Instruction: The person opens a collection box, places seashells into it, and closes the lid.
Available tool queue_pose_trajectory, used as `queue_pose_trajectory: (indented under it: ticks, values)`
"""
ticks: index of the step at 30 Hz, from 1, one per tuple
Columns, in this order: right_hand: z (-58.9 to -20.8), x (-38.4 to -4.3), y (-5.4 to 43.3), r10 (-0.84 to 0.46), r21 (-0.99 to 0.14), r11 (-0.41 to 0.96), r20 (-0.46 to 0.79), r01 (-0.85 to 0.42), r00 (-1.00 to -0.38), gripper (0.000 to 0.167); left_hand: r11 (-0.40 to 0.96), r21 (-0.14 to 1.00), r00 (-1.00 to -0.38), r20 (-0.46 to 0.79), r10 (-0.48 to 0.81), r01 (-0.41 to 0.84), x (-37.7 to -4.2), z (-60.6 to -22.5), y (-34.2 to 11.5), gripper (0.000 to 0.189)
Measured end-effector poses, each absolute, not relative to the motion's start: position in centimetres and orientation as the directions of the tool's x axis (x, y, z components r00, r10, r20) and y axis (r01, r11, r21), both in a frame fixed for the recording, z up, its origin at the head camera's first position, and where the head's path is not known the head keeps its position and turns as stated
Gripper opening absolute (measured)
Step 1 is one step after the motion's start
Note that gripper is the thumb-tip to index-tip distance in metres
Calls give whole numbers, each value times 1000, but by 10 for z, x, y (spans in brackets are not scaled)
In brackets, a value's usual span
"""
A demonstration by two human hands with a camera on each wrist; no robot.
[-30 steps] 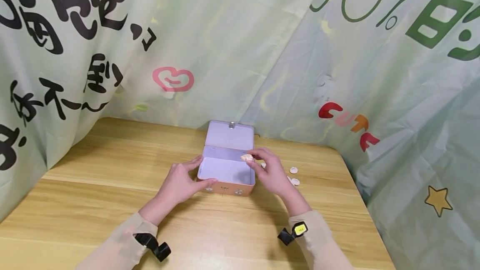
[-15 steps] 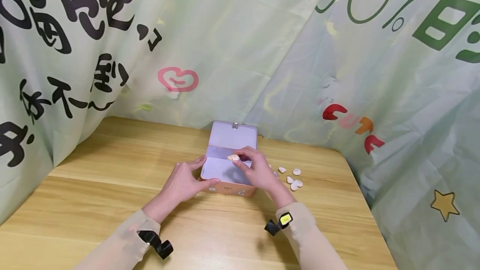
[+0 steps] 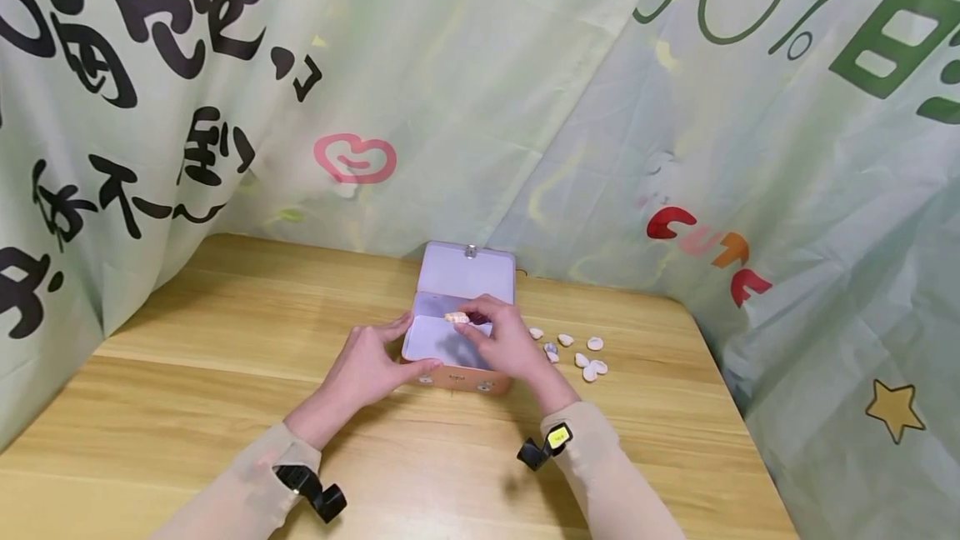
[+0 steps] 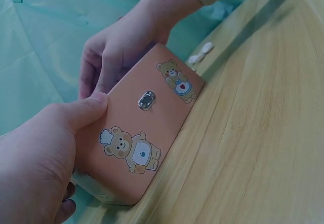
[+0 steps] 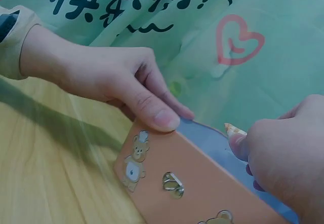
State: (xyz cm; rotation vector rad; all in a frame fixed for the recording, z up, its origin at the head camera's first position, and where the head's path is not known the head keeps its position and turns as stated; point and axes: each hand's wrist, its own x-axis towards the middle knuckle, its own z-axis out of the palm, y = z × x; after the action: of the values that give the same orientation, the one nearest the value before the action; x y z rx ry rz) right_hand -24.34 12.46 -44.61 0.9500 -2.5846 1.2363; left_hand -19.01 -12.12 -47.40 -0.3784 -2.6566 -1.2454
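Observation:
An orange-pink tin box [image 3: 467, 378] with printed bears and a metal clasp stands on the table, its lavender lid [image 3: 467, 272] tipped back. My left hand [image 3: 366, 363] holds the left end of the box, thumb over the front rim and fingers along the side. Above the box's inside, my right hand [image 3: 506, 338] pinches a pointed orange-and-white seashell [image 3: 456, 317] between thumb and fingers. In the right wrist view only the tip of the seashell [image 5: 233, 129] shows past the thumb. The hand hides part of the box's floor.
Several small pale shells [image 3: 590, 370] lie on the wooden table [image 3: 645, 440], right of the box. One of them, a bluish shell [image 3: 551, 348], lies close to the right wrist. A printed curtain [image 3: 465, 107] hangs behind and at both sides.
My right hand has carried the seashell leftward from the box's right edge to over its middle. More shells on the table now show. The left hand keeps its hold on the box.

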Motion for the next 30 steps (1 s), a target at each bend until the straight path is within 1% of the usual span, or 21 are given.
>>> queue_pose_trajectory:
  ticks: [6,13,17,25,30]
  values:
    - [-446,-243,125,-528,-599,492,372,-632,-763,18,621,716,-945,288,154,320,-189,-471,-120,100]
    - [-448,-244,128,-541,-574,513,361,-638,-760,19,629,707,-944,290,158,323,-188,-469,-118,101]
    - [-449,-244,130,-533,-599,494,364,-630,-764,20,631,706,-944,284,166,323,-188,-468,-118,103]
    - [-442,-237,134,-479,-692,423,377,-585,-793,20,647,696,-949,258,179,311,-188,-467,-121,102]
    - [-433,-233,145,-461,-690,421,396,-589,-794,19,650,700,-955,241,175,296,-189,-463,-121,103]
